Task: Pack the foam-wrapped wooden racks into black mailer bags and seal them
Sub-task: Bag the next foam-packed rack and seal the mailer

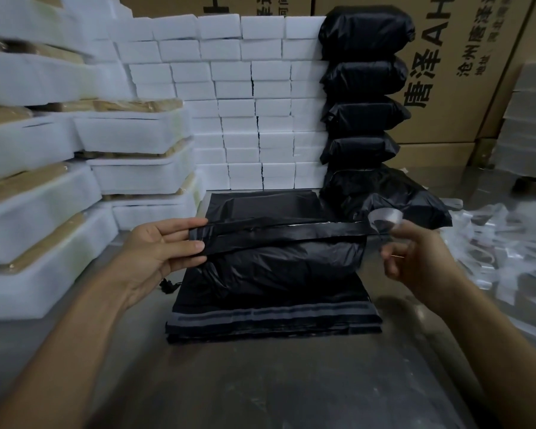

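- The filled black plastic mailer bag (pixel 279 267) lies mid-counter on a flat stack of empty black mailer bags (pixel 273 317), its mouth flap (pixel 276 235) lifted and stretched across the top, not yet stuck down.
- The left hand (pixel 164 246) pinches the flap's left end between thumb and fingers; if that pinch slackens, the flap may sag and bond crooked or creased.
- The right hand (pixel 415 255), blurred, pinches a clear curling release strip (pixel 384 219) at the flap's right end. Should the liner tear short, part of the adhesive would probably stay covered and the seal would gape.
- The exposed glue could catch the bag's loose wrinkles before the fold is squared.
- Pulling hard sideways might drag the bag off the stack toward the pile of discarded clear strips (pixel 489 252) along the counter's right edge.
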{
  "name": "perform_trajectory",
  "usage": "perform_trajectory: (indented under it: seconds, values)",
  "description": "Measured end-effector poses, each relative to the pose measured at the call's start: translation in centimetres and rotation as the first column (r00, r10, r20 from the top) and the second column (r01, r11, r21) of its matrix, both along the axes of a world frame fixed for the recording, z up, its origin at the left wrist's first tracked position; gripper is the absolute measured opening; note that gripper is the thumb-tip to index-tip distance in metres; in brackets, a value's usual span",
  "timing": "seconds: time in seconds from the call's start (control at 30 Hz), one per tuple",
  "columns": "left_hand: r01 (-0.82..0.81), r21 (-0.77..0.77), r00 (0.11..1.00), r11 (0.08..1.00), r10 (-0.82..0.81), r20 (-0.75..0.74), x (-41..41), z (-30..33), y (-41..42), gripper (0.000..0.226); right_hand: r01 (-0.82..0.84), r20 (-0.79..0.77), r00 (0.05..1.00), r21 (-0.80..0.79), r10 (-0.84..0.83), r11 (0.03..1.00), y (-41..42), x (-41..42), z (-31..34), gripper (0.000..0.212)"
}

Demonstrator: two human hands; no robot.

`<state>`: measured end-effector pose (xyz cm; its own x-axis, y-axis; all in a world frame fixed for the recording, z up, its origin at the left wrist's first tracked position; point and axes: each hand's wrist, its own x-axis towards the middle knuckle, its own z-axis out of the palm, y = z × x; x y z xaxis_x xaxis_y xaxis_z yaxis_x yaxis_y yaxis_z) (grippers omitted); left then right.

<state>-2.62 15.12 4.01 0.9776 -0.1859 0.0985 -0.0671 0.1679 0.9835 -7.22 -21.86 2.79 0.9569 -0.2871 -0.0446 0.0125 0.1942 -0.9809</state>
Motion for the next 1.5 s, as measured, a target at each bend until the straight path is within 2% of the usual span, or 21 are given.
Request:
perform_trajectory:
  seconds: [0.07,0.17,0.27,0.3,0.33,0.37,0.43,0.47,0.57,0.63,0.77,0.83,0.9,0.97,1.03,1.17,1.2,1.27,1.33,1.4,1.5]
  values:
    - [-0.001,0.000,1.000,1.000,0.001,0.000,0.0,0.0,0.0,0.043,-0.036,0.035,0.999,0.227,0.029,0.973,0.0,0.1,0.2,0.021]
    - [-0.001,0.001,1.000,1.000,0.001,-0.002,-0.1,0.0,-0.1,0.043,-0.031,0.130,0.990,0.575,-0.053,0.818,-0.5,0.1,0.2,0.026]
    - [0.000,0.005,1.000,1.000,0.000,-0.004,-0.1,0.1,-0.2,0.044,0.040,0.122,0.979,0.675,-0.165,0.737,-1.4,0.3,-0.5,0.031]
    - [0.000,0.004,1.000,1.000,0.000,-0.004,-0.1,0.1,-0.2,0.044,0.099,0.099,0.975,0.616,-0.201,0.782,-1.5,0.4,-0.7,0.031]
    - [-0.001,0.003,1.000,1.000,0.001,-0.003,-0.1,0.1,-0.2,0.044,0.192,0.052,0.968,0.472,-0.244,0.861,-1.4,0.6,-0.9,0.031]
    - [0.000,0.002,1.000,1.000,0.000,-0.004,-0.1,0.0,-0.1,0.044,0.301,-0.016,0.952,0.244,-0.306,0.922,-1.3,0.8,-1.2,0.033]
    - [0.001,0.000,1.000,1.000,-0.001,-0.004,-0.1,0.0,-0.1,0.045,0.440,-0.102,0.884,-0.148,-0.456,0.886,-1.0,0.9,-1.7,0.051]
    - [0.001,-0.002,1.000,1.000,-0.001,-0.004,0.0,0.0,-0.1,0.045,0.480,-0.083,0.858,-0.226,-0.508,0.848,-0.9,0.9,-1.9,0.056]
    - [0.006,-0.004,1.000,1.000,-0.006,-0.004,0.1,0.0,0.0,0.044,0.589,0.045,0.796,-0.290,-0.604,0.754,-1.4,1.0,-2.2,0.048]
    - [0.009,-0.004,1.000,1.000,-0.009,-0.004,0.1,-0.1,0.0,0.043,0.583,0.073,0.807,-0.261,-0.586,0.770,-1.4,0.8,-2.1,0.039]
    - [0.012,-0.013,1.000,1.000,-0.012,-0.003,0.1,-0.1,0.1,0.041,0.487,0.117,0.865,-0.434,-0.488,0.758,-0.6,0.7,-2.3,0.028]
    - [0.015,-0.015,1.000,1.000,-0.015,-0.005,0.1,0.0,0.1,0.042,0.357,0.015,0.921,-0.433,-0.390,0.827,-0.4,1.0,-2.4,0.039]
    - [0.018,-0.015,1.000,1.000,-0.018,-0.006,0.1,0.0,0.0,0.043,0.271,-0.055,0.938,-0.503,-0.343,0.821,-0.4,1.3,-2.6,0.067]
    - [0.020,-0.018,1.000,1.000,-0.020,-0.004,0.1,0.1,0.0,0.045,0.257,-0.031,0.930,-0.657,-0.366,0.709,-0.2,1.2,-2.6,0.085]
    - [0.022,-0.020,1.000,1.000,-0.022,0.001,0.1,0.1,0.0,0.046,0.294,0.039,0.905,-0.778,-0.425,0.555,-0.1,0.9,-2.6,0.085]
    - [0.031,-0.014,0.999,0.999,-0.031,0.007,0.0,0.1,-0.1,0.048,0.421,0.220,0.858,-0.819,-0.464,0.391,0.3,0.6,-1.9,0.043]
    - [0.033,-0.017,0.999,0.999,-0.033,0.006,0.0,0.1,-0.1,0.048,0.442,0.258,0.867,-0.793,-0.427,0.419,0.4,0.4,-1.9,0.037]
    - [0.038,-0.018,0.999,0.999,-0.038,0.008,0.1,0.1,0.0,0.048,0.384,0.283,0.923,-0.723,-0.261,0.575,0.6,0.3,-1.9,0.034]
    - [0.042,-0.014,0.999,0.999,-0.042,0.010,0.2,0.0,0.0,0.049,0.142,0.242,0.970,-0.639,0.023,0.756,1.1,0.0,-1.6,0.042]
    - [0.048,-0.006,0.999,0.999,-0.048,0.020,0.2,-0.1,0.2,0.050,-0.117,0.220,0.947,-0.437,0.233,0.892,1.7,0.1,-1.6,0.057]
    - [0.062,0.009,0.997,0.998,-0.063,0.052,0.3,-0.2,0.4,0.053,-0.202,0.216,0.954,-0.049,0.207,0.978,2.7,0.5,-1.9,0.054]
